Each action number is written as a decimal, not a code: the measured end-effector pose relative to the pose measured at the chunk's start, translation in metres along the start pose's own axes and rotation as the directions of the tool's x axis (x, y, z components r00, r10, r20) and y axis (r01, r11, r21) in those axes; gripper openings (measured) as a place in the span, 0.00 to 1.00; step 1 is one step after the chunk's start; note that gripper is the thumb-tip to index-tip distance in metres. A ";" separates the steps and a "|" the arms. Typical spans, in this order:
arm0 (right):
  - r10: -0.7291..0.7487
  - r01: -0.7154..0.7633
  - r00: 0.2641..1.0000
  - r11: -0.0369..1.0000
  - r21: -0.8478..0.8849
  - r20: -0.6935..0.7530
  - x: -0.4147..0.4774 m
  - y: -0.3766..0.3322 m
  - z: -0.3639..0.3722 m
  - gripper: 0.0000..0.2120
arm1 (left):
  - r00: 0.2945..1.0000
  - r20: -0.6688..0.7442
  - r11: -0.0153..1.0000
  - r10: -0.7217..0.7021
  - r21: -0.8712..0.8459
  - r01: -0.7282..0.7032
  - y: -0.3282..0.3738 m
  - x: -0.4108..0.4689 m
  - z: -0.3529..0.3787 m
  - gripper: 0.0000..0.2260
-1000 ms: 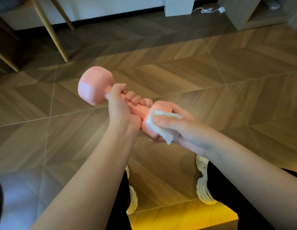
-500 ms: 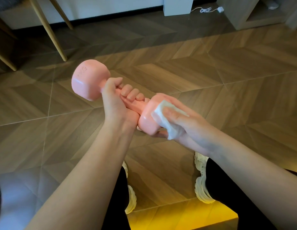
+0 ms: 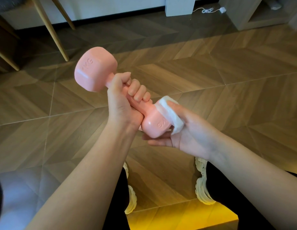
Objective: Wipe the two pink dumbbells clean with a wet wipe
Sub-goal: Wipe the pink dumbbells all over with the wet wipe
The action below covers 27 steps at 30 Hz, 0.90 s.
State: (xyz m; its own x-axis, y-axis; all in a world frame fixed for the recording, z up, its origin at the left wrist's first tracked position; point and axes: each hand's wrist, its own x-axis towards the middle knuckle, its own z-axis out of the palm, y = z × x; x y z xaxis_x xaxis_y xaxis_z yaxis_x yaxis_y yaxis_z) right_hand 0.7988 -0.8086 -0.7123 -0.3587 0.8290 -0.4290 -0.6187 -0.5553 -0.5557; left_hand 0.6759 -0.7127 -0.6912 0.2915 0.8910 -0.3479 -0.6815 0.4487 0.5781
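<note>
I've got the pink, glossy, hex-headed moulded dumbbell [image 3: 96, 70] up in mid-air at centre of view, above the floor. It's tilted, one head far & left, the other near & right. My left hand [image 3: 123, 100] is wrapped tight round the bar btwn the heads, fingers curled right over it. My right hand [image 3: 186, 130] cups the near head: thumb presses the white, soft, folded wet wipe [image 3: 171, 113] onto its upper face and fingers curl underneath, so that hand is clamped on wipe & head together.

Handling, as I judge it:
- **Weight:** raised "KG" lettering on the far head, number unclear. Prob. a light weight, OK for one hand, but solid & rigid w/ no give.
- **Grip:** coating looks smooth w/ a sheen and is likely slippery once damp. Best hold is at the bar, the narrow part where fingers close fully, not on the flat faces.
- **Shape:** heads have flat facets w/ rounded edges. Embossed letters may trap dirt, so they need extra rubbing.
- **Wipe:** limp & thin, bunches easily, needs pinning w/ the thumb.

Below is the wood-look chevron floor [image 3: 227, 77], w/ my chunky cream-soled shoes [image 3: 202, 188] near and slim pale wooden chair legs [image 3: 51, 27] far left. 2nd dumbbell isn't in view.
</note>
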 end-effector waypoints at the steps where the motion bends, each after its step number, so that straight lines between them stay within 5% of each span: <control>1: -0.009 0.007 0.999 0.999 0.047 0.040 -0.003 -0.002 -0.001 0.31 | 1.000 -0.005 1.000 -0.006 0.019 0.006 -0.001 -0.001 0.000 0.18; 4: -0.028 0.025 0.998 0.999 0.042 0.063 -0.005 -0.002 -0.002 0.31 | 0.998 -0.053 0.997 -0.030 0.066 0.033 0.000 -0.002 0.002 0.22; 10: -0.138 0.069 0.954 0.965 -0.253 -0.265 0.013 0.011 0.012 0.21 | 0.982 -0.187 0.996 -0.003 0.083 0.019 -0.007 -0.003 -0.003 0.14; 13: -0.098 0.045 0.942 0.984 -0.170 -0.322 0.016 0.008 0.011 0.24 | 0.987 -0.163 0.995 0.001 0.099 0.015 -0.006 -0.002 -0.001 0.14; 20: 0.016 -0.022 0.994 0.998 -0.059 -0.107 0.004 0.006 -0.002 0.23 | 0.995 -0.080 0.987 -0.062 0.145 0.073 -0.002 0.000 -0.007 0.15; 23: 0.059 -0.078 0.976 0.993 -0.084 -0.209 0.010 0.013 0.000 0.28 | 0.998 -0.007 0.950 -0.068 0.305 0.067 -0.011 -0.003 -0.008 0.16; 27: 0.019 -0.094 0.907 0.983 -0.159 -0.421 0.019 0.021 0.003 0.11 | 0.994 0.104 0.911 -0.038 0.413 -0.008 -0.024 -0.006 -0.008 0.14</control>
State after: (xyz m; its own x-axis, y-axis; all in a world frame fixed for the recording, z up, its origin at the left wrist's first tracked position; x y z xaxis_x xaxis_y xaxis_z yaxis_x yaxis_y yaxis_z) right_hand 0.7766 -0.8045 -0.7301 -0.0429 0.7135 -0.6994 -0.4634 -0.6344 -0.6187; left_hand 0.6850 -0.7296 -0.7083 0.3854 0.8755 -0.2915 -0.3455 0.4299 0.8341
